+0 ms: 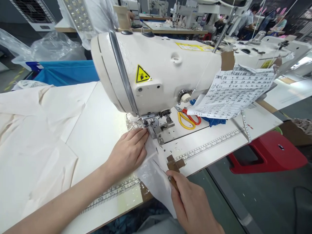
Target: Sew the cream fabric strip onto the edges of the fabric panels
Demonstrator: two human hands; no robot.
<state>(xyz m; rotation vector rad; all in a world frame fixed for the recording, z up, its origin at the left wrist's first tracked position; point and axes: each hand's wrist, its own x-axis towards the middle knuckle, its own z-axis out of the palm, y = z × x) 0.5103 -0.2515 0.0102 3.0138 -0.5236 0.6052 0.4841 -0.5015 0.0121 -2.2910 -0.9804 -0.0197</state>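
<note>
My left hand lies at the needle area of a white sewing machine. Its fingers are pressed together on a white piece of fabric, close beside the presser foot. The fabric runs from there toward me and hangs over the table's front edge. My right hand is closed around the wooden handle of an awl. The awl's thin metal shaft points up and left over the fabric. What lies under my left fingertips is hidden.
Scissors with yellow and red handles lie behind the needle area. Handwritten sheets hang at the machine's right. Pale fabric pieces cover the table's left side. A red stool stands at the right; people sit in the background.
</note>
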